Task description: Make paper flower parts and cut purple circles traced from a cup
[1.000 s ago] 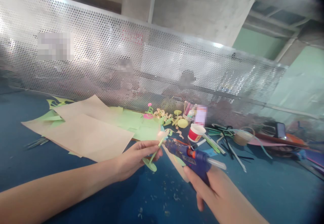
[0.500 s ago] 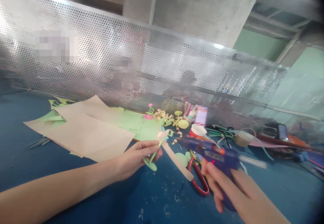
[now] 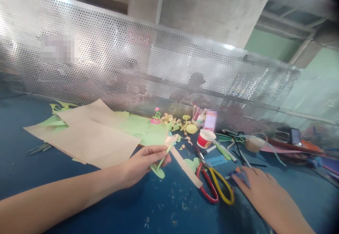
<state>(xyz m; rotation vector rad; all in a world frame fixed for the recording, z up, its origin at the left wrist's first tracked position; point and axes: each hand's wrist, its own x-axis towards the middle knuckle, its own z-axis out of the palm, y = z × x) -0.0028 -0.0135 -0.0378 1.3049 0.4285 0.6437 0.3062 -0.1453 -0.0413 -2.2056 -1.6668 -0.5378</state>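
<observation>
My left hand (image 3: pixel 143 161) is closed in a pinch on a small paper flower (image 3: pixel 162 159) with a thin green stem, a green leaf base and a pale pink top, held just above the blue table (image 3: pixel 79 205). My right hand (image 3: pixel 262 191) lies low on the table at the right, its fingers curled over a blue glue gun (image 3: pixel 242 175) that is mostly hidden beneath them. Scissors (image 3: pixel 214 188) with one red and one yellow handle lie between my two hands. A brown paper strip (image 3: pixel 185 167) lies beside the flower.
Brown paper sheets (image 3: pixel 90 138) and green paper (image 3: pixel 137 126) cover the left middle. A red and white cup (image 3: pixel 205 138), paper scraps, sticks and a tape roll (image 3: pixel 254 144) crowd the back right. A perforated metal screen (image 3: pixel 159 68) closes the far edge.
My right hand drew the glue gun away from the flower, moved right and came down onto the table, which uncovered the scissors. My left hand kept the flower still.
</observation>
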